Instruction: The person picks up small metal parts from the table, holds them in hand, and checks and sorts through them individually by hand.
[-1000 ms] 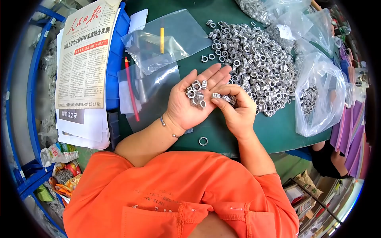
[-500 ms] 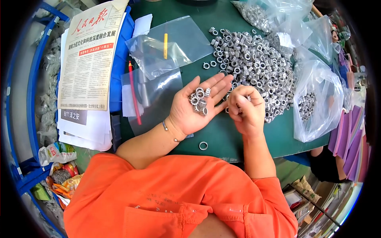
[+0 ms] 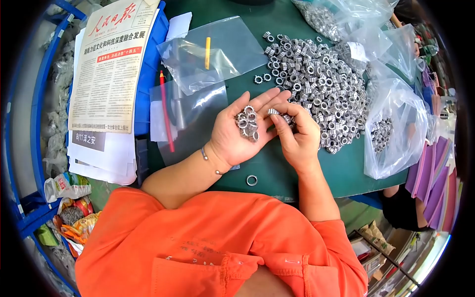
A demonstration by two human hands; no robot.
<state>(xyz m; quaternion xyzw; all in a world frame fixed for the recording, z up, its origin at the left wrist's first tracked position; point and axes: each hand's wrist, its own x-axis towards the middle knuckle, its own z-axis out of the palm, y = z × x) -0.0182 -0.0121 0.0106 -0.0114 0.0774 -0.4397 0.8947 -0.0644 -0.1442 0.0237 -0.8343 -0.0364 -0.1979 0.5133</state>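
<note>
My left hand (image 3: 232,133) lies palm up above the table, its fingers stretched out. It holds a small cluster of toothed metal rings (image 3: 247,123) on the palm. Just over its fingertips, my right hand (image 3: 299,136) is closed, pinching a metal ring (image 3: 273,112) between thumb and forefinger. More rings show between its curled fingers, partly hidden. Behind the right hand spreads a large heap of the same metal rings (image 3: 326,94). One single ring (image 3: 252,180) rests near the table's front edge, below my left wrist.
Clear plastic sheets (image 3: 222,54) lie at the back left of the green table (image 3: 316,180), with a yellow marker (image 3: 207,53) and a red pen (image 3: 166,111). Farther left are a newspaper (image 3: 111,74) and a blue bin (image 3: 152,64). Plastic bags (image 3: 396,153) of rings stand right.
My right hand has turned and shifted slightly left, over the fingers of my left hand, bringing the pinched ring into view. The left hand stays nearly still, its rings slightly regrouped.
</note>
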